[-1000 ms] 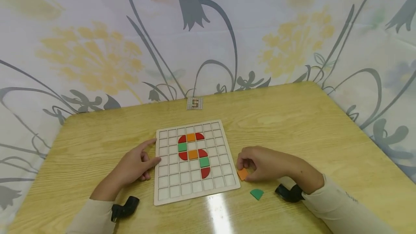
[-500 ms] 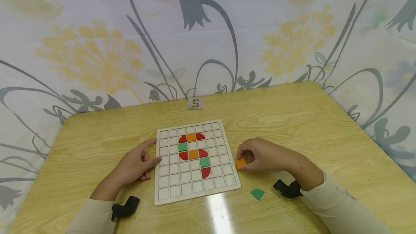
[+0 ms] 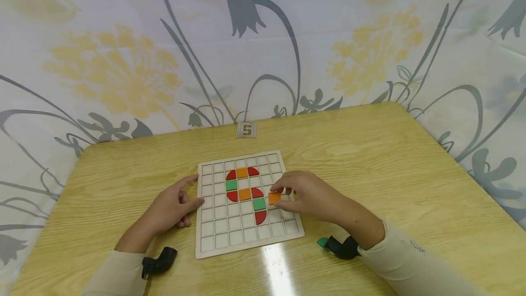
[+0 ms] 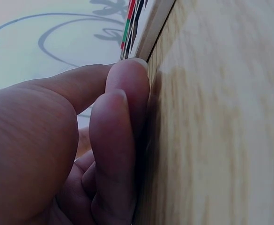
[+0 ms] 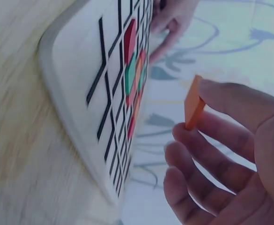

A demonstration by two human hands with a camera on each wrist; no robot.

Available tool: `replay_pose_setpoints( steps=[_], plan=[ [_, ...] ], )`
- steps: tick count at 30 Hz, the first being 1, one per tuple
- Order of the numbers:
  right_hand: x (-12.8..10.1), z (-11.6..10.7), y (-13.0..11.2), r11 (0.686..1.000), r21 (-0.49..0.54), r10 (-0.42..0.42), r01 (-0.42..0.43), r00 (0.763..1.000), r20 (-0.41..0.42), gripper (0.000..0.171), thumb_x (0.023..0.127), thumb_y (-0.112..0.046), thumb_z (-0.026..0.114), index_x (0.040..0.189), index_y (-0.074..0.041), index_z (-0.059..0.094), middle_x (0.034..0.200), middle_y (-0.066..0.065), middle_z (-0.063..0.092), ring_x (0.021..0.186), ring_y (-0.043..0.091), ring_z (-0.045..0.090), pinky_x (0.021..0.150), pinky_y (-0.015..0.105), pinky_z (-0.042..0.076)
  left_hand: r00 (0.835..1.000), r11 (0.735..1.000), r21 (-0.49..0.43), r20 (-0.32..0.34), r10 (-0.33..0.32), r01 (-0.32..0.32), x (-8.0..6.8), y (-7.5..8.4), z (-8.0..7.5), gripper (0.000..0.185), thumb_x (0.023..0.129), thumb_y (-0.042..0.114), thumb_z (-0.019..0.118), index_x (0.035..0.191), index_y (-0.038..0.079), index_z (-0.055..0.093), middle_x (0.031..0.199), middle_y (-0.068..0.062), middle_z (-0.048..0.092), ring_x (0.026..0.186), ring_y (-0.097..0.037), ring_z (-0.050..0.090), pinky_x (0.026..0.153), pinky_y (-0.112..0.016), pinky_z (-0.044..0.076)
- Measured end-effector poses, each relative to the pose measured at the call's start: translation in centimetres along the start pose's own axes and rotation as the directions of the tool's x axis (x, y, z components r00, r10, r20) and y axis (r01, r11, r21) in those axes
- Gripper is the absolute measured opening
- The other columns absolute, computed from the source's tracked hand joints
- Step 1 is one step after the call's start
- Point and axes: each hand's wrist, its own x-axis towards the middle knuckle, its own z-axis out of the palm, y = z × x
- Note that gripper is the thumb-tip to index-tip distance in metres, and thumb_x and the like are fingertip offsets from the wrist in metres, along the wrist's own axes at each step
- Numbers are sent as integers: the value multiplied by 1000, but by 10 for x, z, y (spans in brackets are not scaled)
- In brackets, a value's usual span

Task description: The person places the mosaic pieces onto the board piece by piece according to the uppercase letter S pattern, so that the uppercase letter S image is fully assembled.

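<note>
Orange tile [image 3: 274, 198], pinched in the right hand [image 3: 306, 195], hovers over the grid board [image 3: 213, 245] where eight tiles already shape most of an S, while the left hand's [image 3: 172, 209] relaxed fingers steady its edge on the desk [image 3: 370, 159].

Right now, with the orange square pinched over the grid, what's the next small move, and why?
Probably carry the orange tile a little left and toward you, then lower it into the empty cell left of the bottom red piece. The right hand holds it above the board, not seated, and the S shape looks unfinished at the bottom. The left hand braces the board's edge.
</note>
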Motion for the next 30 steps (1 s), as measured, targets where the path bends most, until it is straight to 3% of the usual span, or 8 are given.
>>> replay_pose_setpoints(
  steps=[10,17,30],
  plan=[
    [14,15,-26,1000,1,-6,6,1000,-24,24,83,-31,68,104,-20,69,97,-13,62,86,8,57,72,17,48,1000,1000,1,-5,-5,5,0,2,-1,73,83,40,66,144,31,27,72,-9,55,48,-20,58,46,-32,52],
    [22,24,-40,999,-8,-49,48,997,-56,25,84,-31,68,105,-18,69,99,-12,63,91,7,58,81,20,48,1000,1000,-1,-2,2,-2,1,1,-1,74,83,41,66,144,30,27,72,-9,55,48,-20,59,46,-32,52],
    [24,43,-40,997,-36,-66,65,997,-39,23,85,-32,66,103,-17,70,99,-9,64,92,8,58,83,23,49,1000,1000,-1,-1,3,-3,1,-2,0,74,82,43,66,144,31,27,71,-9,55,48,-20,58,46,-32,52]
  ],
)
